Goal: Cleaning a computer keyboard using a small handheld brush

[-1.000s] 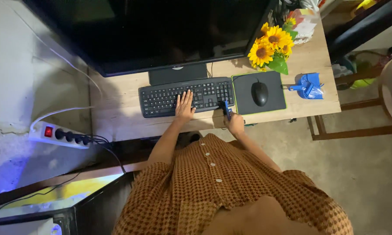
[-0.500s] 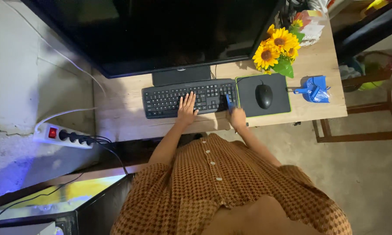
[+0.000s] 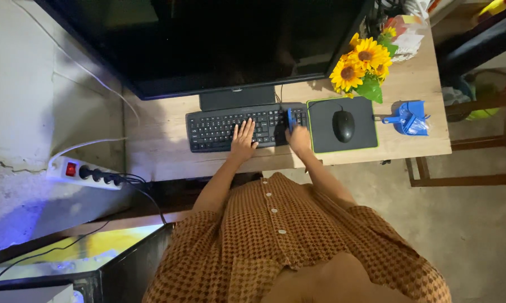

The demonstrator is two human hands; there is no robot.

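My left hand (image 3: 243, 140) lies flat, fingers spread, on the black keyboard (image 3: 246, 127) at the tabletop's (image 3: 157, 151) centre; my right hand (image 3: 299, 139) pinches a small blue brush (image 3: 290, 119) over its three-o'clock end, beside the mouse pad (image 3: 320, 134).

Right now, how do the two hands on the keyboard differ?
The left hand lies flat and open on the middle of the keyboard, empty; the right hand grips a small blue brush. The left hand sits over the letter keys; the right hand is at the keyboard's right end, beside the mouse pad. Both touch the keyboard.
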